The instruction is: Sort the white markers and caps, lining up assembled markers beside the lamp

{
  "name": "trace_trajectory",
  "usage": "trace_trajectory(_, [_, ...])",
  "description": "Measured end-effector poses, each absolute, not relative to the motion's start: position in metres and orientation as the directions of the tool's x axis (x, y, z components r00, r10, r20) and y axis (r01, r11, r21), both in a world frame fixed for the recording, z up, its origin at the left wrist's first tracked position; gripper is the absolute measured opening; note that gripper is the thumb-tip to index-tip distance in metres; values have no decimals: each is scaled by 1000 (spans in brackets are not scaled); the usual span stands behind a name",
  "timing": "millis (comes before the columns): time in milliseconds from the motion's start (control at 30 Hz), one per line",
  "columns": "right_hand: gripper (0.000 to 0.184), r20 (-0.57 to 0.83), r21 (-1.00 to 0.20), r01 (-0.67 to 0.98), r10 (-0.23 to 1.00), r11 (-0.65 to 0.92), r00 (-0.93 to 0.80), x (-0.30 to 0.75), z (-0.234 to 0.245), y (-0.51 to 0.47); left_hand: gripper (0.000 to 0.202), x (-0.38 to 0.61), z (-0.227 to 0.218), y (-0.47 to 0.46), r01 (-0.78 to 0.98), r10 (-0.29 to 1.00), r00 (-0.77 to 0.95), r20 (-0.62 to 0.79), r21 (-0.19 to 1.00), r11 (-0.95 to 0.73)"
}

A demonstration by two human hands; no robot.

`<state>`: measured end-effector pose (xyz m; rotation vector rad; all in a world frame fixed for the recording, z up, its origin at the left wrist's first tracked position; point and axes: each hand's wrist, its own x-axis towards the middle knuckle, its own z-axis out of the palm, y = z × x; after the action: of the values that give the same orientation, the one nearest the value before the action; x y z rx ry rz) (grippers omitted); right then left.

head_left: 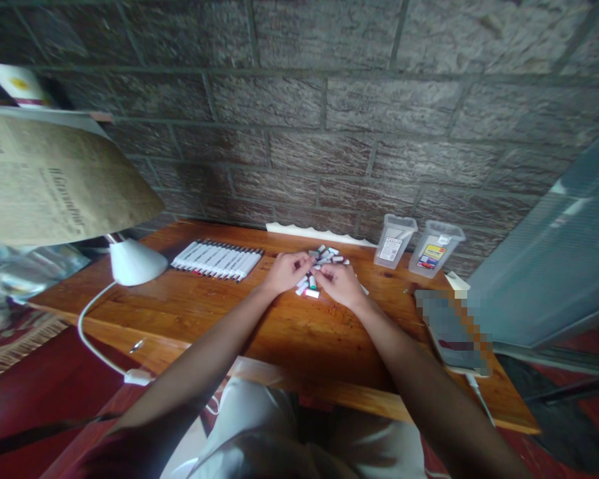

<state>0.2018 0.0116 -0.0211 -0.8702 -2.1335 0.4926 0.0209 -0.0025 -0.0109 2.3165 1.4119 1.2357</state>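
Both my hands meet over a small heap of short marker caps point(324, 255) near the back of a wooden desk point(219, 319). My left hand point(288, 271) has its fingers curled inward and pinched at the heap's left edge. My right hand point(337, 282) is also curled, its fingertips touching the left hand's. What they pinch between them is too small to name. A few white caps point(309, 290) lie just under the hands. To the left lies a neat row of white markers point(218, 259).
Two clear plastic marker boxes point(395, 241) point(435, 249) stand at the back right against the brick wall. A white desk lamp point(134, 261) with its cable sits at left. A phone point(454, 332) lies at the desk's right edge, and a brown paper sheet point(54, 179) hangs at upper left.
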Motion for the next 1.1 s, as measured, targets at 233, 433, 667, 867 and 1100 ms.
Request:
trace_trajectory(233, [38, 454, -577, 420, 702, 701, -548, 201, -22, 9, 37, 20, -14, 0, 676, 803, 240, 546, 500, -542])
trace_trajectory(433, [38, 457, -579, 415, 701, 702, -547, 199, -23, 10, 36, 21, -13, 0, 667, 805, 244, 541, 509, -544])
trace_trajectory(667, [38, 481, -581, 404, 699, 706, -530, 200, -22, 10, 36, 21, -12, 0, 675, 809, 245, 534, 505, -538])
trace_trajectory(867, [37, 482, -582, 412, 706, 701, -519, 201, -18, 8, 39, 21, -12, -1, 667, 803, 241, 545, 508, -545])
trace_trajectory(1100, [39, 481, -585, 431, 722, 687, -498, 202, -19, 9, 39, 21, -9, -3, 671, 804, 218, 553, 513, -535])
